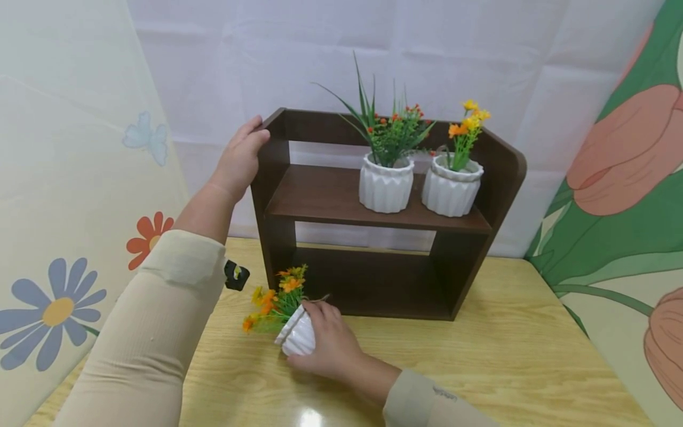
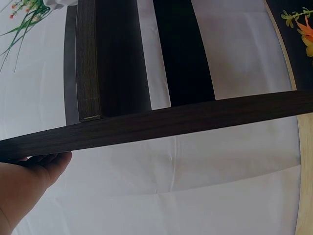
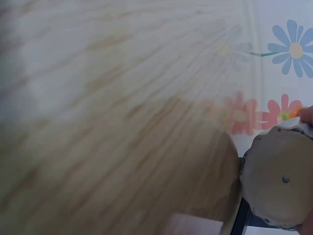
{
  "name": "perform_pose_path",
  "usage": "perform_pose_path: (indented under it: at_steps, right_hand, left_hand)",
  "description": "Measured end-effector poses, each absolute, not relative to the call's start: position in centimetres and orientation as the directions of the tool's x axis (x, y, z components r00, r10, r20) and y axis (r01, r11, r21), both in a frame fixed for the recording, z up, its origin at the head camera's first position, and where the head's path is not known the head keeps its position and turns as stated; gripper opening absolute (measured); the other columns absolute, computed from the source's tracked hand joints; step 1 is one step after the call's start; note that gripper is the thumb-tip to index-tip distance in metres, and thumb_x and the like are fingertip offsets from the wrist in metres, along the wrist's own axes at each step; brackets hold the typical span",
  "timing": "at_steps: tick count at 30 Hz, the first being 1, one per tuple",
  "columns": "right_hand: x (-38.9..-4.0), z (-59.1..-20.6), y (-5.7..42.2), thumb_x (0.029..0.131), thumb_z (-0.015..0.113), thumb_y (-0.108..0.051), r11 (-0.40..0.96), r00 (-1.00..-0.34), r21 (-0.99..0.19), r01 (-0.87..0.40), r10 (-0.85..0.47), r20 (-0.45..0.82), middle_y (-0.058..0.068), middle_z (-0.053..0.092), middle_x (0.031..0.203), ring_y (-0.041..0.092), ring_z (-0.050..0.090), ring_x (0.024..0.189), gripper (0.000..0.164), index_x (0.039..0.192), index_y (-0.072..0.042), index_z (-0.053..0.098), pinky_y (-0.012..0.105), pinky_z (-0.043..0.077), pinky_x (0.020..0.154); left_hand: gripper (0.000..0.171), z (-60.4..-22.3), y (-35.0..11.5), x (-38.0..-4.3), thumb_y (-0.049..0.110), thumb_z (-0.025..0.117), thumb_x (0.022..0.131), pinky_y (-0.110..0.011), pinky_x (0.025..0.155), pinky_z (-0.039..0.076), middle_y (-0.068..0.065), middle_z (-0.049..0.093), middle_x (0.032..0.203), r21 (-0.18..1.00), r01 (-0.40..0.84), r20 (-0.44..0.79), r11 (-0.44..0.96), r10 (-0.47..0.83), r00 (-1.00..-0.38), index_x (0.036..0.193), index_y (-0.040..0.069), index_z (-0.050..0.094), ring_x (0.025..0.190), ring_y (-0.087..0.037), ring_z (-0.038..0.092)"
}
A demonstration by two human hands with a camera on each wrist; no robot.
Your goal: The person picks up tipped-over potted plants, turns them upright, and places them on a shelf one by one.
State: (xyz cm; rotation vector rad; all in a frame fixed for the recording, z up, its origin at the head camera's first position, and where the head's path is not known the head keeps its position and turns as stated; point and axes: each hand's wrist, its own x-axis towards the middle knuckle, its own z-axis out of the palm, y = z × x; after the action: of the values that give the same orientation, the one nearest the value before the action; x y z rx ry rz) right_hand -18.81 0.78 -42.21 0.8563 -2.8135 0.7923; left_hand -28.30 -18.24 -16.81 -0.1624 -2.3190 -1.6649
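Note:
My right hand (image 1: 333,344) grips a white fluted flowerpot (image 1: 299,333) with orange and yellow artificial flowers (image 1: 288,290). Tipped over to the left, this pot is in front of the lower left of a dark brown two-tier shelf (image 1: 320,193). In the right wrist view its round base (image 3: 279,178) faces the camera, with a small spot in the middle. My left hand (image 1: 240,157) rests against the upper outside of the shelf's left side panel. In the left wrist view the fingers (image 2: 58,166) touch that panel (image 2: 171,122) along its edge.
On the upper tier stand a white pot with grass and small red flowers (image 1: 386,184) and another with yellow-orange flowers (image 1: 452,187). A small black object (image 1: 236,276) shows beside the left sleeve. White cloth (image 1: 341,53) hangs behind the shelf on the wooden table (image 1: 512,356).

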Motion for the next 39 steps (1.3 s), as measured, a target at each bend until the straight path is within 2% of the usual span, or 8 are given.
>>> perform_pose_path:
  at_steps: [12, 21, 29, 39]
  right_hand:
    - [-19.6, -42.6, 2.6, 0.066, 0.081, -0.050, 0.643, -0.858, -0.591, -0.488, -0.478, 0.187, 0.010, 0.043, 0.149, 0.027, 0.046, 0.132, 0.103, 0.151, -0.017, 0.034, 0.049, 0.046, 0.102]
    - [-20.0, -43.0, 3.4, 0.065, 0.084, -0.050, 0.616, -0.865, -0.641, -0.459, -0.473, 0.165, 0.011, 0.041, 0.151, 0.027, 0.047, 0.128, 0.106, 0.152, -0.017, 0.032, 0.048, 0.048, 0.099]
    - [-20.4, -43.1, 4.0, 0.063, 0.086, -0.048, 0.587, -0.878, -0.699, -0.409, -0.462, 0.126, 0.011, 0.042, 0.149, 0.025, 0.052, 0.118, 0.109, 0.153, -0.019, 0.030, 0.045, 0.050, 0.093]
    - [-20.5, -43.3, 4.7, 0.062, 0.089, -0.042, 0.522, -0.871, -0.754, -0.400, -0.472, 0.135, 0.013, 0.041, 0.150, 0.028, 0.053, 0.119, 0.111, 0.153, -0.017, 0.030, 0.049, 0.048, 0.097]
  left_hand:
    - [0.059, -16.8, -18.2, -28.2, 0.040, 0.028, 0.104, -0.043, 0.124, 0.013, -0.002, 0.015, 0.166, 0.907, 0.248, 0.289, 0.340, -0.075, -0.954, 0.159, 0.023, 0.014, 0.150, -0.022, 0.017]
    - [0.059, -16.8, -18.2, -28.2, 0.040, 0.029, 0.104, -0.041, 0.123, 0.014, -0.002, 0.016, 0.165, 0.907, 0.249, 0.291, 0.340, -0.079, -0.954, 0.159, 0.023, 0.014, 0.150, -0.021, 0.019]
    - [0.059, -16.8, -18.3, -28.3, 0.039, 0.029, 0.104, -0.039, 0.123, 0.015, -0.002, 0.016, 0.166, 0.911, 0.251, 0.291, 0.326, -0.078, -0.954, 0.159, 0.022, 0.015, 0.150, -0.020, 0.019]
    - [0.059, -16.7, -18.2, -28.1, 0.040, 0.029, 0.104, -0.041, 0.123, 0.014, -0.001, 0.016, 0.166, 0.909, 0.245, 0.288, 0.337, -0.083, -0.954, 0.159, 0.023, 0.015, 0.150, -0.020, 0.018]
